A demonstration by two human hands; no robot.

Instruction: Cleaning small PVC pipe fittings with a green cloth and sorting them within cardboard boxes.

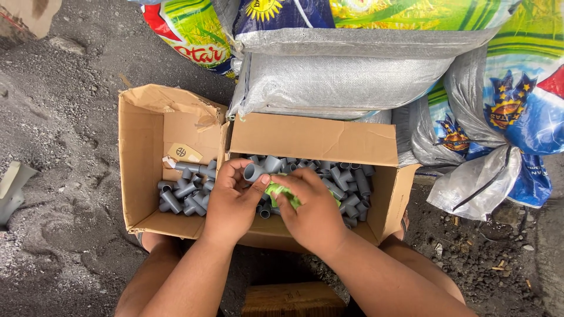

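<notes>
My left hand holds a grey plastic pipe fitting over the right cardboard box. My right hand presses a crumpled green cloth against that fitting. Several grey pipe fittings fill the right box beneath both hands. To the left, a second open cardboard box holds several grey tee fittings in its lower part.
Woven sacks, grey and brightly printed, are stacked behind the boxes and to the right. Dark gritty ground surrounds the boxes. A wooden block lies between my knees. A pale object sits at the left edge.
</notes>
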